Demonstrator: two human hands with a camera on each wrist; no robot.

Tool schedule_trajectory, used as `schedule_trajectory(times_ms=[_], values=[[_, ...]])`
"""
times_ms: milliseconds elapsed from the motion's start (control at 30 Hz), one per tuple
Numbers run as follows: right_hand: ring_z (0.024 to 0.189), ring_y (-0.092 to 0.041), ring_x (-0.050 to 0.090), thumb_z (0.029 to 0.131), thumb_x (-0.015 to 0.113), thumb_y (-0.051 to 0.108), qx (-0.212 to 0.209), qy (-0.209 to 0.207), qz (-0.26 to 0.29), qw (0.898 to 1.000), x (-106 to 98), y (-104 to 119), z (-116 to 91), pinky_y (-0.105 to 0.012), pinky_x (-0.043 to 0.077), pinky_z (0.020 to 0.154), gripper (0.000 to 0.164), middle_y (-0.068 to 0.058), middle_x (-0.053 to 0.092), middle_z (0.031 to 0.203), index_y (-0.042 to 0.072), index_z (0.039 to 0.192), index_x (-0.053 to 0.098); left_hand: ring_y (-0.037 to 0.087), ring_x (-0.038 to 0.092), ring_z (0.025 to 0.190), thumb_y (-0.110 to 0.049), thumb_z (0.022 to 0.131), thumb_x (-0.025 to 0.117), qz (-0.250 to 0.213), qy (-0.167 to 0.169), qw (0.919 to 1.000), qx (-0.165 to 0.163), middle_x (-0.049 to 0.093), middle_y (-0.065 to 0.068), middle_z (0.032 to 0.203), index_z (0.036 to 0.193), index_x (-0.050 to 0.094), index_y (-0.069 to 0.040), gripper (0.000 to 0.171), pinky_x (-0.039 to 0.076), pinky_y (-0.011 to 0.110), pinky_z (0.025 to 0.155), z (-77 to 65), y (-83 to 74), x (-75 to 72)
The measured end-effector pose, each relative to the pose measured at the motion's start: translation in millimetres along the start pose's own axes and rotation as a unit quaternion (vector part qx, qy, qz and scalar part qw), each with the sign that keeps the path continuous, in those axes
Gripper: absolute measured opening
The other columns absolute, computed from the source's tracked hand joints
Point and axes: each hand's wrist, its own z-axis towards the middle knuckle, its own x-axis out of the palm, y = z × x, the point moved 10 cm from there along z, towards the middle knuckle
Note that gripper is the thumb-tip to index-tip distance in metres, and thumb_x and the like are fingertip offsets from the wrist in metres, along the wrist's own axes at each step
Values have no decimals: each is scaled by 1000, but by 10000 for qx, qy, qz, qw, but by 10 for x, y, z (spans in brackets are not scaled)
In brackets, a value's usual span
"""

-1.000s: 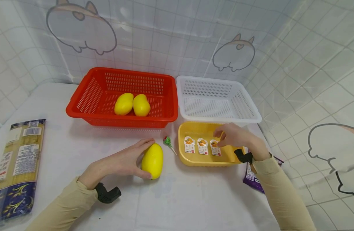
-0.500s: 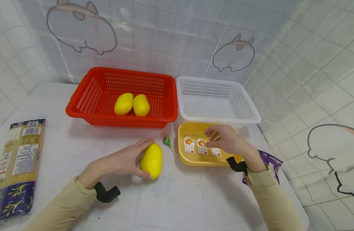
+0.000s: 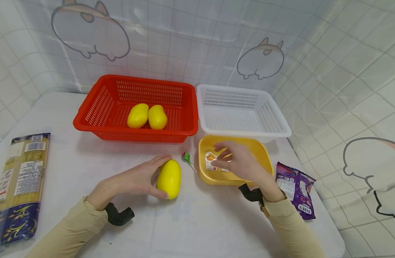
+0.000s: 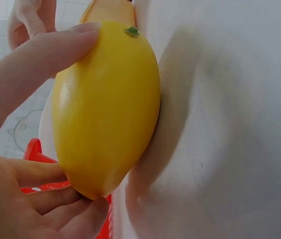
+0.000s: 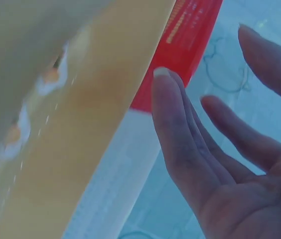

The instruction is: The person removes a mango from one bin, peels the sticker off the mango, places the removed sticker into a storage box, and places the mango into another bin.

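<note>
My left hand point(image 3: 129, 181) holds a yellow mango point(image 3: 170, 179) on the white table, thumb at the near end and fingers at the far end. The left wrist view shows the mango's green stem tip beside the thumb point(image 4: 56, 55). Over the yellow tray point(image 3: 265, 157) hangs my right hand point(image 3: 239, 161), fingers apart and loosely bent, with nothing between them. Beneath it lie white mango stickers on the tray floor; the leftmost sticker point(image 3: 210, 166) shows best and the others are partly or fully covered. In the right wrist view the fingers point(image 5: 180, 144) stand out from the tray wall.
Behind are a red basket point(image 3: 87, 123) with two mangoes point(image 3: 138, 116) and a white basket point(image 3: 239, 120). A lollipop point(image 3: 186, 157) lies between mango and tray. A noodle pack point(image 3: 26, 179) is at left, a purple snack bag point(image 3: 297, 190) at right.
My right hand has moved left across the yellow tray, from the rightmost sticker to the leftmost. The purple snack bag shows more fully. My left hand and the mango stay put.
</note>
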Motion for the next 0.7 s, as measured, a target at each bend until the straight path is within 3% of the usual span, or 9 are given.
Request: schedule_trajectory(times_ms=[300, 700], values=[[102, -23, 67, 87, 79, 21, -315, -25, 508, 9982, 263, 249, 36, -39, 58, 92, 50, -11, 65, 124, 3, 129, 59, 31, 32, 146, -53, 69, 87, 9, -2, 10000, 51, 30, 11, 161, 157, 26, -5, 117, 28, 56, 120, 6, -12, -6], [105, -23, 63, 90, 75, 19, -168, 349, 721, 9966, 616, 490, 109, -41, 56, 94, 47, -6, 60, 121, 10, 133, 57, 28, 39, 140, -53, 69, 87, -18, -41, 9999, 112, 34, 10, 158, 156, 27, -5, 115, 31, 56, 118, 4, -15, -11]])
